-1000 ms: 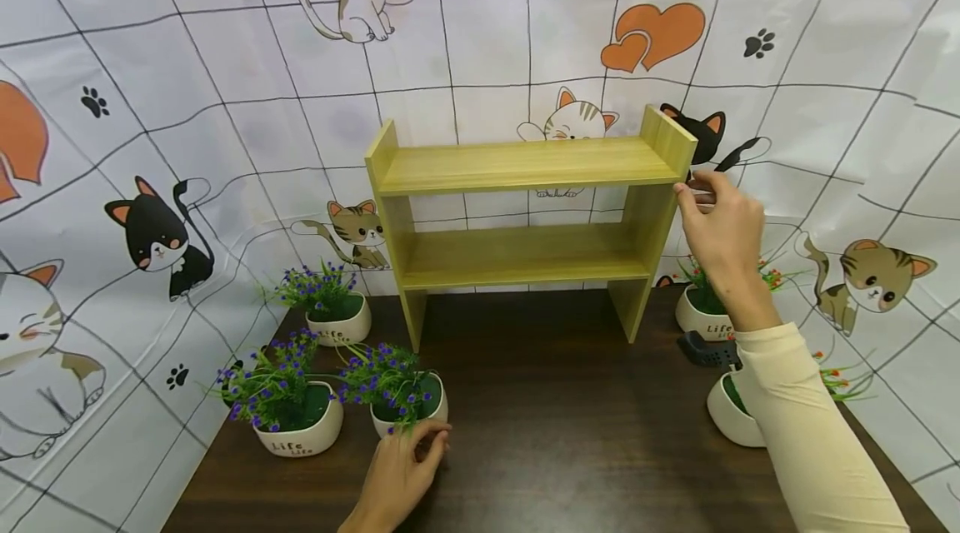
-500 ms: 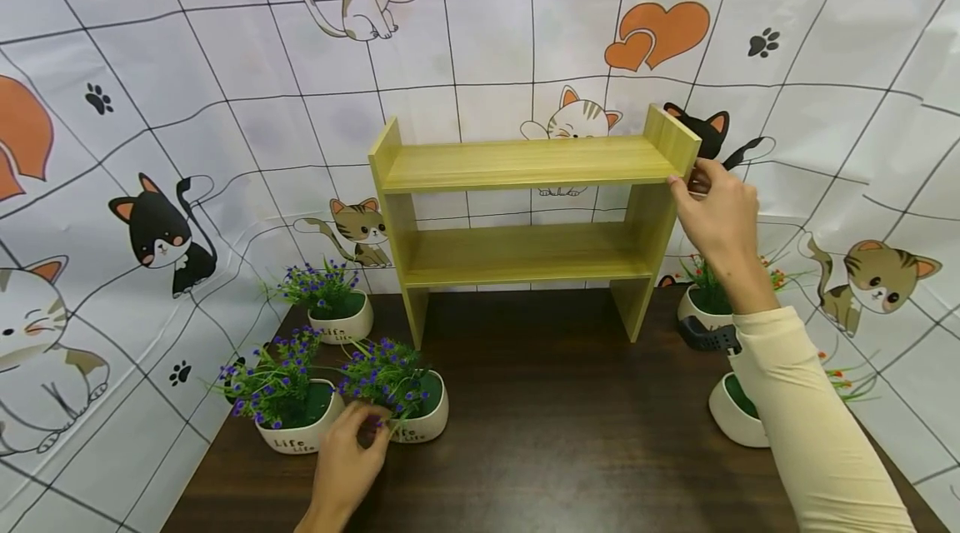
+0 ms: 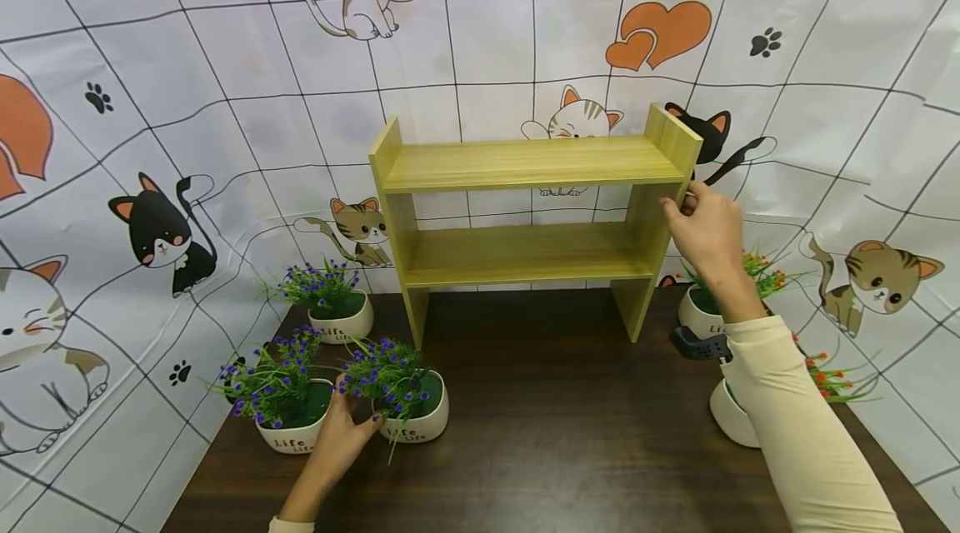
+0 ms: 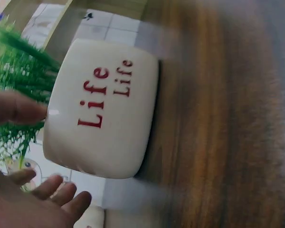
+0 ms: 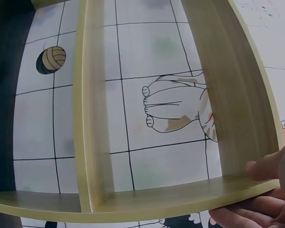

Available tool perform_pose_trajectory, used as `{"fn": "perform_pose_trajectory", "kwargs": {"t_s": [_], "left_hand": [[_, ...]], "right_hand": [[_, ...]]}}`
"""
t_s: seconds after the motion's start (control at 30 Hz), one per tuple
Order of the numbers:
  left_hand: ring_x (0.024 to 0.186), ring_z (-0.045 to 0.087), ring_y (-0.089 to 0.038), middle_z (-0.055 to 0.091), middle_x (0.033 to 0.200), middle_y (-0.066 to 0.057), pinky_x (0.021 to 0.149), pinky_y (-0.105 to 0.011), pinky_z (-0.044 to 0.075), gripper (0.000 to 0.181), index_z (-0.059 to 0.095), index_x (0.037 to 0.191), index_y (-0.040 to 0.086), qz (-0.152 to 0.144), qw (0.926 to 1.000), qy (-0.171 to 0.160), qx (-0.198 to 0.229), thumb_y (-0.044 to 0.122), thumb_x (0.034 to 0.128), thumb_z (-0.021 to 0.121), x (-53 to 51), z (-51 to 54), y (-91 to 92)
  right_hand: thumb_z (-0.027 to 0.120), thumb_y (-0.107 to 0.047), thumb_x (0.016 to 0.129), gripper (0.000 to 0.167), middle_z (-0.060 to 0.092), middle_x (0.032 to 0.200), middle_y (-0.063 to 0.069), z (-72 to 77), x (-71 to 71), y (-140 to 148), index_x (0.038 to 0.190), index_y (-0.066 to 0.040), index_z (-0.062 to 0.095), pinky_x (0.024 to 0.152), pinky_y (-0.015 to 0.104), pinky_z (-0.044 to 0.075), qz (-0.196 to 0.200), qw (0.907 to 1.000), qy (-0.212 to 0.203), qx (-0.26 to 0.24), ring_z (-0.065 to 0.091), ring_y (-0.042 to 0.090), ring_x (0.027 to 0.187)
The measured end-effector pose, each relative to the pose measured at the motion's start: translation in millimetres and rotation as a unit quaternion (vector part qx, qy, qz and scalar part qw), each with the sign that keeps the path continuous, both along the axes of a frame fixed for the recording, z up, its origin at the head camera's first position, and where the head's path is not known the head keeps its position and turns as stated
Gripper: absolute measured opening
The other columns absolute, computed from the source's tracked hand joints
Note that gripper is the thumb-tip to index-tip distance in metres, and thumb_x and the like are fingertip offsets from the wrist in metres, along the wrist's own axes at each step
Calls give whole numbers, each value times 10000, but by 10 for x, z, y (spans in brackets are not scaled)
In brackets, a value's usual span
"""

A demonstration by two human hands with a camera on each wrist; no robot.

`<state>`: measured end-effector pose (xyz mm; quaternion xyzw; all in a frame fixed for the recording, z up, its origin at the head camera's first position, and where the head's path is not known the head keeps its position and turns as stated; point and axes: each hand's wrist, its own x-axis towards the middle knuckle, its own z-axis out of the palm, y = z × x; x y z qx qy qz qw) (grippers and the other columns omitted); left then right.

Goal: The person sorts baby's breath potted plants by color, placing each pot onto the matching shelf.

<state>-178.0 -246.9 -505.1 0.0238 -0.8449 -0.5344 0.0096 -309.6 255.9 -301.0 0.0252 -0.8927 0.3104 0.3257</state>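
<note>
A two-tier wooden shelf (image 3: 525,165) stands upright at the back of the table. My right hand (image 3: 708,233) holds its right side panel, the thumb inside and the fingers outside in the right wrist view. On the left, a white pot (image 3: 414,431) marked "Life" carries purple flowers. Beside that pot is my left hand (image 3: 341,433), in the gap next to another flowerpot (image 3: 292,438). In the left wrist view the thumb (image 4: 26,110) reaches the rim of the white pot, while the other fingers are spread and apart from it.
A third purple-flowered pot (image 3: 341,326) stands behind, left of the shelf. Two orange-flowered pots, one at the back (image 3: 697,315) and one nearer (image 3: 733,420), are partly hidden by the right arm. The dark table (image 3: 540,450) meets a cat-patterned wall covering (image 3: 487,42).
My left hand has moved left from the front of the pot to its left side, its fingers spreading. My right hand has slid slightly down the side panel. Shelf and pots look unmoved.
</note>
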Motion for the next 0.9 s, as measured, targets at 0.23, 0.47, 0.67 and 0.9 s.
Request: {"fn": "perform_pose_trajectory", "kwargs": {"t_s": [0.23, 0.47, 0.67, 0.9], "left_hand": [[1492, 427, -481, 437, 1574, -334, 1067, -318, 514, 799, 287, 1572, -65, -724, 9925, -424, 893, 71, 910, 714, -64, -88, -58], [1497, 431, -446, 404, 1621, -324, 1107, -388, 484, 931, 265, 1596, -75, -944, 9914, -637, 649, 95, 859, 808, -104, -130, -81], [1202, 667, -234, 681, 1350, -184, 936, -290, 555, 764, 512, 1445, -43, -760, 9945, -610, 388, 176, 825, 901, -147, -198, -49], [1302, 647, -257, 679, 1409, -144, 1043, -325, 526, 841, 521, 1490, -4, -822, 9947, -524, 314, 201, 791, 942, -156, -233, -40]], "right_hand": [[610, -130, 1044, 309, 772, 844, 281, -28, -31, -24, 1181, 114, 739, 521, 227, 343, -217, 9996, 197, 25, 709, 420, 737], [630, -94, 1022, 293, 778, 999, 277, -34, -33, -24, 1190, 119, 742, 643, 341, 465, -279, 9995, 174, 14, 766, 484, 905], [640, -89, 1024, 280, 784, 942, 268, -58, -39, -22, 1189, 104, 759, 532, 116, 331, -295, 9992, 282, -54, 773, 470, 823], [630, -83, 1014, 295, 782, 948, 259, -90, -56, -29, 1208, 101, 756, 671, 517, 540, -333, 9984, 446, -24, 772, 487, 860]]}}
